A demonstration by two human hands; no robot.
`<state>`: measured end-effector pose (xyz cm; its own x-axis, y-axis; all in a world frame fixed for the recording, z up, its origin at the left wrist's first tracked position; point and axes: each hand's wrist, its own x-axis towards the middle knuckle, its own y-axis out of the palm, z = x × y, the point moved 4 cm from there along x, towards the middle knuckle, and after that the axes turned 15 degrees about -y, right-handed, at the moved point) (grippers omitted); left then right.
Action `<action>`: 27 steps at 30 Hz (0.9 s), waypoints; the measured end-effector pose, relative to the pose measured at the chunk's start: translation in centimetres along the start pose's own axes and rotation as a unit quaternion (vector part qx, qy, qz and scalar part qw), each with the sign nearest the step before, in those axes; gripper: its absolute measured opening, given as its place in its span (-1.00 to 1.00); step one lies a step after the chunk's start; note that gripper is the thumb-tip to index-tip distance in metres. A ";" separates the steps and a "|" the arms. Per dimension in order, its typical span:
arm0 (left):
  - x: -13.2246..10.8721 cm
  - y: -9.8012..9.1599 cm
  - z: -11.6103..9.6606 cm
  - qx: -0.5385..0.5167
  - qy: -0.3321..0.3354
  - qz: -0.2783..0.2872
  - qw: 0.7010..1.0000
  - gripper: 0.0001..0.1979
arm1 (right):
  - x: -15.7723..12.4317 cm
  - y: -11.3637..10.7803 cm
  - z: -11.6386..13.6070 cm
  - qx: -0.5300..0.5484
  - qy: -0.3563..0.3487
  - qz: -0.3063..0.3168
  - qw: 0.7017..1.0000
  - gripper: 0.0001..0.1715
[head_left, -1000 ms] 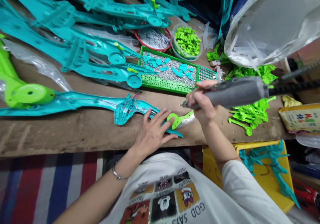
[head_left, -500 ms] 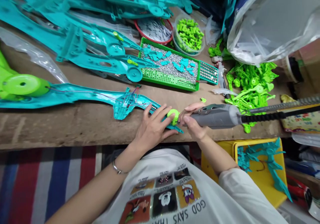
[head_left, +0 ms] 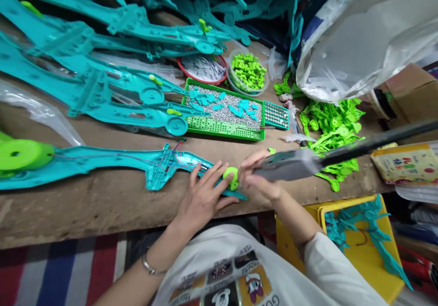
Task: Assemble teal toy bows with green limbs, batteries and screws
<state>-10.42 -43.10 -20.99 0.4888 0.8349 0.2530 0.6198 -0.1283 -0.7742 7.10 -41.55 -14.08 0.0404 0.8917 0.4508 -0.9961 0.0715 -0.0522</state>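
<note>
A long teal plastic shell (head_left: 112,155) lies along the table near me, thin wires running inside it. My left hand (head_left: 205,189) grips its narrow right end, fingers over the far side and thumb along the near edge. Against my left fingertips sits a round lime-green piece (head_left: 231,178) on that end. My right hand (head_left: 256,176) is wrapped round the front of a grey electric screwdriver (head_left: 290,165), its tip end close to the green piece; the bit itself is hidden or blurred. A dark cable (head_left: 376,144) runs off the tool to the right.
Beyond my hands stands a green tray (head_left: 226,132) of screws and small teal pieces. Behind it are a red basket (head_left: 224,71) and a tub of green parts (head_left: 248,71). Green levers (head_left: 333,132) pile at right; teal shells (head_left: 130,21) stack at left. A yellow bin (head_left: 390,269) stands below the edge.
The view has shifted, so the table things sit lower in the picture. The screwdriver has drawn slightly back from the green piece. My left hand keeps its hold on the teal shell.
</note>
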 end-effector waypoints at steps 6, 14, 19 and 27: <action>0.1 0.0 0.1 -0.010 0.006 -0.016 1.000 -0.44 | 6.9 -5.2 -2.1 -0.045 -0.107 -0.223 0.968 -0.61; 0.0 0.0 0.3 -0.013 0.010 -0.021 1.000 -0.42 | 7.7 -6.4 -7.0 -0.090 -0.063 -0.246 0.963 -0.56; 0.1 0.0 0.3 -0.015 0.005 -0.014 1.000 -0.45 | 7.7 -6.5 -7.5 -0.083 -0.058 -0.242 0.965 -0.56; 0.0 0.0 0.2 -0.006 0.009 -0.021 1.000 -0.45 | 8.3 -6.0 -7.7 -0.076 -0.052 -0.190 0.977 -0.56</action>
<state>-10.54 -42.98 -21.06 0.4736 0.8296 0.2957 0.6467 -0.0997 -0.7562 14.03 -31.15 -16.85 0.3892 0.7383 0.5508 -0.8871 0.4615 0.0082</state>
